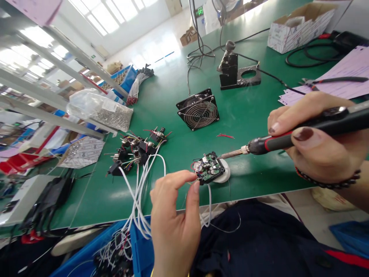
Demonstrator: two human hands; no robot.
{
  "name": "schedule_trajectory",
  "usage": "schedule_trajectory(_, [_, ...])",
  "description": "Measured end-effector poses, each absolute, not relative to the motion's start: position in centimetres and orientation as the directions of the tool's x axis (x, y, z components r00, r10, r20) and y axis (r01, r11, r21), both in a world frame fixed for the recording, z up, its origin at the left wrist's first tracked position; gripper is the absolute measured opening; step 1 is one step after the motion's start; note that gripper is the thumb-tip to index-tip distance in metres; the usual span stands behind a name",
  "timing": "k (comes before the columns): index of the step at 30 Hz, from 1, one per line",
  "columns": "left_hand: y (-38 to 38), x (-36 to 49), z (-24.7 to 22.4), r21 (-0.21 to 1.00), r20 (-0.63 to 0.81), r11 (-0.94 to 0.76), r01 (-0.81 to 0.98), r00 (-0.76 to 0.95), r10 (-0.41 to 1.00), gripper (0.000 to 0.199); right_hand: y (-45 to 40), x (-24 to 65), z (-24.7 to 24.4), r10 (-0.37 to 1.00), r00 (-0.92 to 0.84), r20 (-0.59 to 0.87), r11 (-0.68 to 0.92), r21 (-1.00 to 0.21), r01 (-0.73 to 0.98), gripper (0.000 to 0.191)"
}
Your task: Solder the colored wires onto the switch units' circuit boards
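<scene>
Gripping a soldering iron [276, 143] in the right hand [325, 157], its tip at the circuit board [211, 167], over a white disc [226, 171] on the desk [253, 115]; pinching the board's corner with the left hand [177, 215]. Apparently mid-soldering; too small to tell finished from remaining.

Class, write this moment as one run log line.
left hand: at board corner | right hand: holds iron, tip at board edge | board: over white disc

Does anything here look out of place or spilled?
Some short red wires lie loose on the bench near the fan, apart from the heaped parts, so they look stray, though perhaps set out for use. Nothing looks spilled.
</scene>
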State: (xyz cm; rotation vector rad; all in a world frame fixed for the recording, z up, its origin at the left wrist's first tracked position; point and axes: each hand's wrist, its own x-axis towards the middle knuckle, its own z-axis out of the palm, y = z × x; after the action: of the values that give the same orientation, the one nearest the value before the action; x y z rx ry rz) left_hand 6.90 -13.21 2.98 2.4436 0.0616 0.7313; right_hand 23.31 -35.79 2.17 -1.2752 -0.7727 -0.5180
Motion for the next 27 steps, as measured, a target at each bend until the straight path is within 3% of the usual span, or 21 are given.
schedule_trajectory(6, [-12.0, 9.8, 2.8, 0.484, 0.489, -0.847, -0.22, 0.871, 0.053, 0.024, -35.9, 23.5, 2.2, 0.094, 0.655, 0.749, 0.229, -0.657, 0.718, 0.024])
schedule_trajectory(10, [-12.3, 10.1, 3.0, 0.494, 0.465, -0.841, -0.222, 0.884, 0.039, 0.022, -35.7, 23.5, 2.5, 0.106, 0.679, 0.727, 0.243, -0.681, 0.691, 0.028])
schedule_trajectory(18, [-13.7, 9.7, 1.7, 0.671, 0.415, -0.731, -0.124, 0.88, 0.232, 0.018, -35.6, 23.2, 3.1, 0.139, 0.673, 0.726, 0.25, -0.684, 0.686, 0.02])
schedule_trajectory(27, [-14.5, 10.1, 0.4, 0.761, 0.428, -0.632, -0.149, 0.846, 0.316, 0.014, -35.6, 22.5, 4.7, 0.203, 0.727, 0.656, 0.196, -0.755, 0.626, 0.02])
